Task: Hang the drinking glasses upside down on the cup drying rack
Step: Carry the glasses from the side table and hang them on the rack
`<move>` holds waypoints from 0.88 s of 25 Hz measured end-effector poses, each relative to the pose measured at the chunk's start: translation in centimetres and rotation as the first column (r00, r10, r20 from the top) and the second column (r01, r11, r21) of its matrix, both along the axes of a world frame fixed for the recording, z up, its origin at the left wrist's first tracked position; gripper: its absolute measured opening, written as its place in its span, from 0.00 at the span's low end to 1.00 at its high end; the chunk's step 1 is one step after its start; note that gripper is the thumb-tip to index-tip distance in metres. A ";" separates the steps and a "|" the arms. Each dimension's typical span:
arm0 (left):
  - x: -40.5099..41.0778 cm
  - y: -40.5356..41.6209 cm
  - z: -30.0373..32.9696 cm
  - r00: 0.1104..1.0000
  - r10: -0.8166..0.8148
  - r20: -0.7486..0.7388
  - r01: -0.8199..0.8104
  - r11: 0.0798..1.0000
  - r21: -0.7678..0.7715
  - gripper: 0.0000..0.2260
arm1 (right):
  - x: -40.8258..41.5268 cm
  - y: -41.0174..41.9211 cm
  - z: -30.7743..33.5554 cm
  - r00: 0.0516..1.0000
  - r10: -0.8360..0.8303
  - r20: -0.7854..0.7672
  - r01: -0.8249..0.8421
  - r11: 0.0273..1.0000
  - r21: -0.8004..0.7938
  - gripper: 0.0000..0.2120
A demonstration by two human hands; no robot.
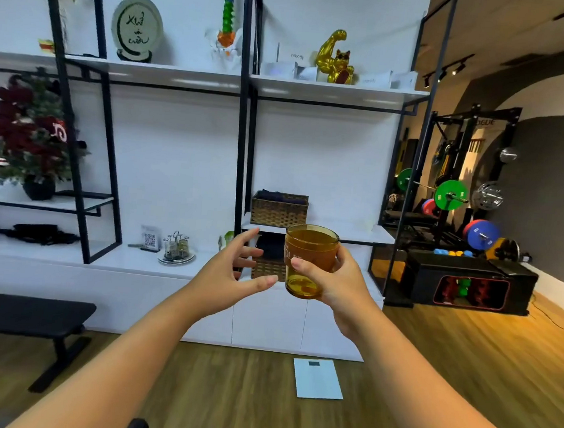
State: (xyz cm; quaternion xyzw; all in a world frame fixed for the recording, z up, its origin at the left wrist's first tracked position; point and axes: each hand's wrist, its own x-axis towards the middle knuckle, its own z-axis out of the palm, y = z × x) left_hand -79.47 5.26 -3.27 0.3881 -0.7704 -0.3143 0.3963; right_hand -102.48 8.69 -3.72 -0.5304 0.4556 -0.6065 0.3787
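Observation:
My right hand [334,280] is shut on an amber drinking glass [308,257], held upright at chest height in front of the shelving. My left hand [234,271] hovers just left of the glass with fingers spread, holding nothing and not touching it. The cup drying rack [177,247], a small wire stand on a plate with a few glasses hung on it, stands on the white counter to the left, well beyond both hands.
White counter [99,256] with black-framed shelves [245,108] runs across the wall. Wicker baskets [279,209] sit behind the glass. A black bench [22,315] is at lower left, a white scale [318,378] on the wood floor, gym weights [451,196] at right.

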 end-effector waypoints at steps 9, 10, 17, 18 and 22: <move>-3.0 -9.9 -1.7 0.997 0.045 0.060 -0.043 0.999 -0.028 0.46 | -2.6 -10.7 -1.7 0.999 0.044 0.007 -0.044 0.999 0.013 0.36; -3.2 -11.5 -1.6 0.997 0.039 0.062 -0.037 0.999 -0.034 0.46 | -2.6 -12.3 -1.7 0.999 0.042 0.016 -0.042 0.999 0.009 0.36; -2.4 -26.1 0.0 1.000 0.004 0.017 -0.004 1.000 -0.023 0.44 | -1.6 -26.6 0.1 1.000 0.011 0.019 -0.011 1.000 -0.001 0.35; -2.1 -28.2 0.0 1.000 0.006 0.019 -0.006 1.000 -0.022 0.43 | -1.2 -28.6 0.1 1.000 0.005 0.017 -0.005 1.000 0.001 0.35; -0.5 -36.4 -1.1 1.000 0.013 -0.003 -0.013 1.000 0.000 0.45 | 0.7 -36.4 -0.9 1.000 -0.005 0.015 0.005 1.000 0.007 0.34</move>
